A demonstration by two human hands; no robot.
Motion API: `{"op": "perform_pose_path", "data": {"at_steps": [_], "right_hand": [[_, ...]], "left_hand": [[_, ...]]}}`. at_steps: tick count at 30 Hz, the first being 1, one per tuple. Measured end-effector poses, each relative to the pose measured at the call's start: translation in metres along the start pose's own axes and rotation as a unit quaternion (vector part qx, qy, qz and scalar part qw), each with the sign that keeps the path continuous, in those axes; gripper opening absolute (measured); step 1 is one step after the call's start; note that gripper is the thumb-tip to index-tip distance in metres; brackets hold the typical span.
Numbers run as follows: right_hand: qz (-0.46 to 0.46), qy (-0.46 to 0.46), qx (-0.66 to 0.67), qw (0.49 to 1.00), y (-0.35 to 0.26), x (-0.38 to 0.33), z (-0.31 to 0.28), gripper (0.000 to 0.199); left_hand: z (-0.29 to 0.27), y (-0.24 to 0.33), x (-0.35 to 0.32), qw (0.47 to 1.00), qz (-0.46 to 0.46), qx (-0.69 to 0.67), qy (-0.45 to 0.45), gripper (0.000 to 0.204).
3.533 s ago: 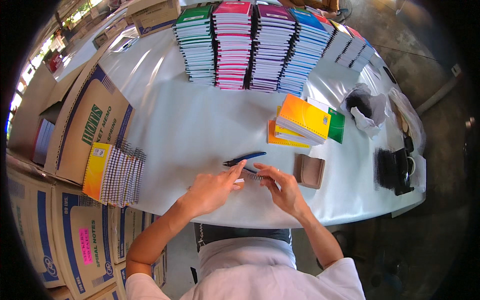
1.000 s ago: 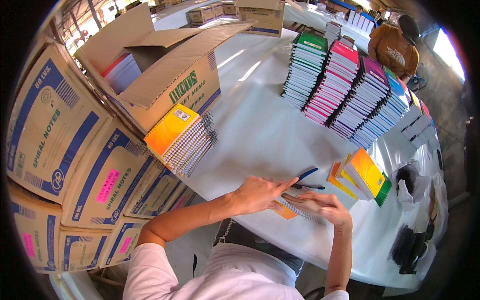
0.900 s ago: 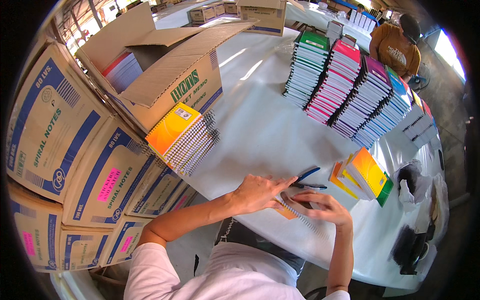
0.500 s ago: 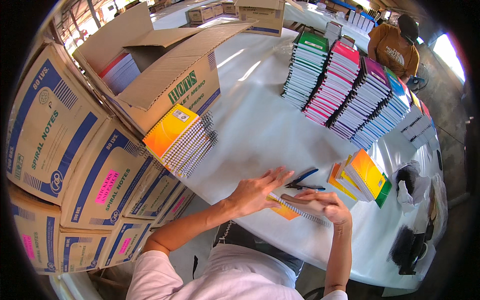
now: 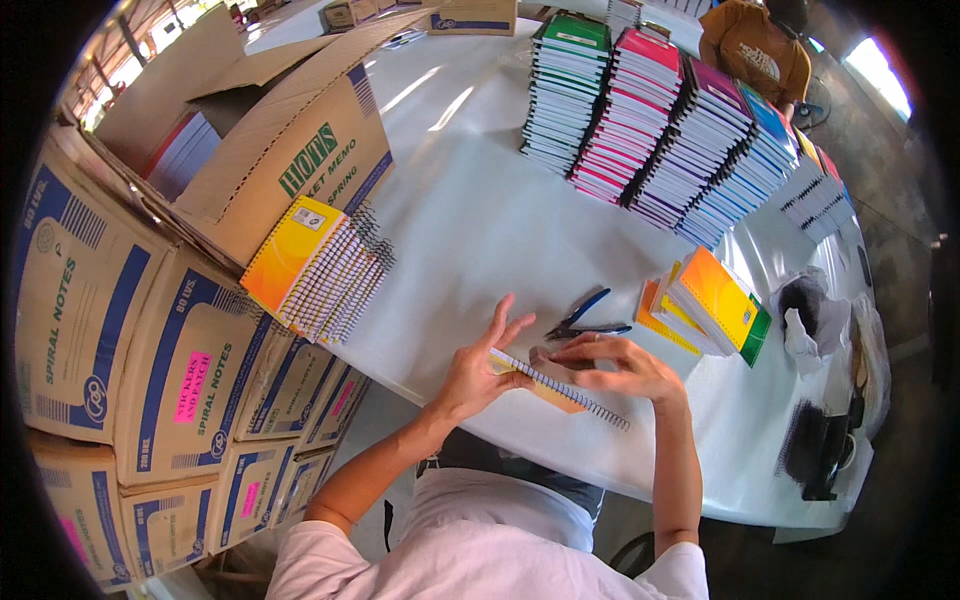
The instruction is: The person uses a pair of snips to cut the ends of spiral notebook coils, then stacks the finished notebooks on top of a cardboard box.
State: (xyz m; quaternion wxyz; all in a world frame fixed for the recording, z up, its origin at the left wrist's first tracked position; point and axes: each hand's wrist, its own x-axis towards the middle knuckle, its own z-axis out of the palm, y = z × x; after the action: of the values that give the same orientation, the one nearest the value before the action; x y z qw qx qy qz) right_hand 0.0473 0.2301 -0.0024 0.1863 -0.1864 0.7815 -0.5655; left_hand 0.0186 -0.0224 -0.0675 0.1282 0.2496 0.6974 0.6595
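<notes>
An orange spiral-bound notebook (image 5: 548, 383) lies at the near edge of the white desk (image 5: 470, 220). Its left end is pinched in the grip of the left hand (image 5: 478, 365), thumb closed, fingers fanned. The right hand (image 5: 612, 366) is laid flat over it, grip spread. Just beyond, blue-handled pliers (image 5: 580, 319) rest on the desk. Farther right is a small pile of orange and yellow notebooks (image 5: 706, 304). Tall rows of coloured notebooks (image 5: 660, 120) are stacked at the far side.
</notes>
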Motion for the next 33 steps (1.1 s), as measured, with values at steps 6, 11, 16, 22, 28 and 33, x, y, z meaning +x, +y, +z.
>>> {"op": "perform_pose_path", "data": {"at_steps": [6,11,16,22,28,33], "right_hand": [[-0.029,-0.006,0.044,0.999,0.0,-0.001,0.002,0.057],[-0.027,-0.016,0.082,0.996,-0.009,0.006,0.005,0.059],[0.019,-0.003,0.003,1.0,-0.012,0.013,0.007,0.052],[-0.008,0.088,-0.115,0.989,-0.02,-0.005,0.012,0.05],[0.157,0.249,-0.296,0.909,-0.024,-0.115,-0.002,0.049],[0.171,0.326,-0.57,0.734,-0.015,-0.125,0.021,0.053]], "left_hand": [[0.0,-0.007,0.0,0.997,-0.013,-0.072,-0.035,0.117],[-0.004,-0.01,0.0,0.996,0.032,-0.029,-0.075,0.111],[-0.009,-0.015,0.003,0.993,0.059,-0.025,-0.104,0.106],[-0.018,-0.021,0.002,0.987,0.053,-0.014,-0.149,0.077],[-0.037,0.01,0.007,0.982,0.01,-0.133,-0.132,0.064],[-0.05,0.006,0.009,0.997,0.01,0.005,-0.081,0.058]]}}
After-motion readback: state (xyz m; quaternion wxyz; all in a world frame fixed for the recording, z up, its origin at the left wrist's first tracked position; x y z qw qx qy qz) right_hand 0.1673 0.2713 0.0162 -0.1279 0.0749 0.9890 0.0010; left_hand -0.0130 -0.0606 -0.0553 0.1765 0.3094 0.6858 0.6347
